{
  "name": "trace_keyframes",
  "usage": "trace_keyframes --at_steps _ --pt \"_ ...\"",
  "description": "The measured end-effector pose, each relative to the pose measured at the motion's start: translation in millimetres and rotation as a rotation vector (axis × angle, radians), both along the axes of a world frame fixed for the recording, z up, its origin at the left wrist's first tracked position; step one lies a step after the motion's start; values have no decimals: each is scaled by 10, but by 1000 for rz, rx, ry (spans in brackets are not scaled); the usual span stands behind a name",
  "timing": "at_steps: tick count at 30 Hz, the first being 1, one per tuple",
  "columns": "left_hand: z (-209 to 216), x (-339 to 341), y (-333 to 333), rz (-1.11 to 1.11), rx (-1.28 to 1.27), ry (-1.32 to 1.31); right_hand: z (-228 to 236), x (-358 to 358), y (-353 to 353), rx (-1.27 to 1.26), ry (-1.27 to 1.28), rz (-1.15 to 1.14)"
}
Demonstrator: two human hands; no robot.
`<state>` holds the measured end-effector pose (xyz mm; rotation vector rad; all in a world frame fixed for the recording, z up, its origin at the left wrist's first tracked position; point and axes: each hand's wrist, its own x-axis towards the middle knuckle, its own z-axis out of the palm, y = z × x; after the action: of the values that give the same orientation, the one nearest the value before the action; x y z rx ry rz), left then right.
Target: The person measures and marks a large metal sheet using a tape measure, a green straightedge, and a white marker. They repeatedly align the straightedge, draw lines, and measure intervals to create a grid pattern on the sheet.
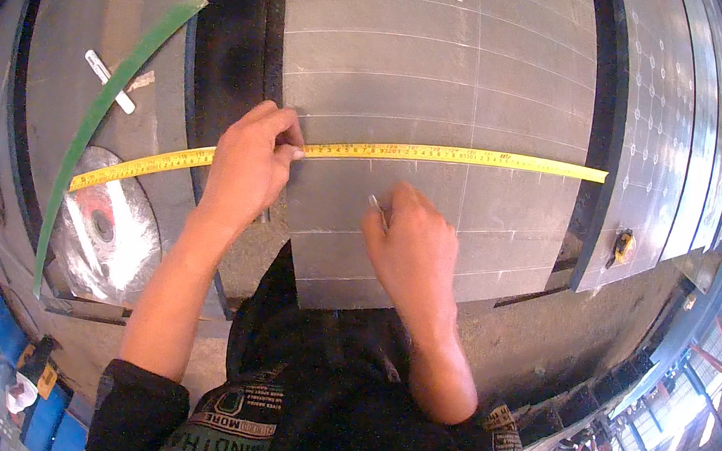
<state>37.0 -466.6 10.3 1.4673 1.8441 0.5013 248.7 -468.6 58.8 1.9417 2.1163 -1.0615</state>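
Yellow tape (425, 153) best kept flat, taut: left hand (251, 156) pinching it, right hand (415, 235) on its near side, clasping slim marker (373, 201).

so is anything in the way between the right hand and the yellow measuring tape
Nothing visible: only the grey plate, with its thin white lines, shows between the right hand and the yellow measuring tape.

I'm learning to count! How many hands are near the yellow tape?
2: the left hand on the yellow tape, the right hand nearer the body, holding a thin thing.
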Motion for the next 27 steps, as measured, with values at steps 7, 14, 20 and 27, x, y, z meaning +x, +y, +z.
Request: trace_keyframes --at_steps 7,14,20,27 --pt "28 32 4 4 35 -25 -395 -336 -86 186 281 -134" --pt "15 14 -9 -4 67 -24 -493 -500 -120 157 332 -185" --pt "-54 -5 -31 -5 99 -6 -479 -533 -134 157 321 -198" --pt "-2 6 -21 -2 98 -7 -457 -518 -127 189 295 -227"
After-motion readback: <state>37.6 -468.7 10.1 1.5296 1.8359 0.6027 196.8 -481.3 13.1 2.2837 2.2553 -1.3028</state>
